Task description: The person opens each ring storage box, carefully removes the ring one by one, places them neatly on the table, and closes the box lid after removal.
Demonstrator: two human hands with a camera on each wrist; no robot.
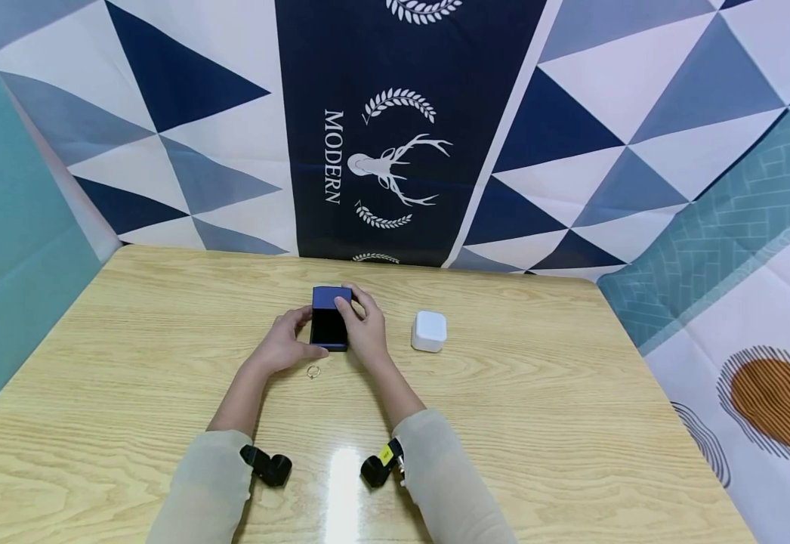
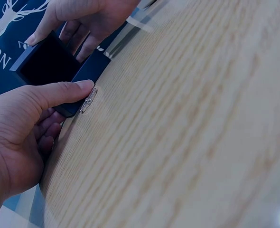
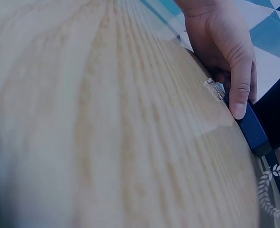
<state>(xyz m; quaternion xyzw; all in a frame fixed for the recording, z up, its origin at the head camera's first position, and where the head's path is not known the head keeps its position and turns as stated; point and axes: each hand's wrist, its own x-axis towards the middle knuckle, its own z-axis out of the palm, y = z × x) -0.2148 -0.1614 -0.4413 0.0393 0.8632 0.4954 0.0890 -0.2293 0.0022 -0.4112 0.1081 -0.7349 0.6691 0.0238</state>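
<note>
Box [image 1: 329,329] on bench [image 1: 538,408], base [image 3: 253,133] held in left grip [image 1: 285,345], raised lid [image 1: 325,297] pinched in right grip [image 1: 368,331], ring [image 2: 88,100] on bench near front edge of box, white cube [image 1: 429,331] to right.

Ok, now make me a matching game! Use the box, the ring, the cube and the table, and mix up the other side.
Things:
1. box
2. ring
3. cube
4. table

What fits:
A. white, with rounded corners
B. pale wood with grain lines
C. a small loop lying close to the box
D. dark blue, with its lid up

Right pairs: 1-D, 2-C, 3-A, 4-B
</note>
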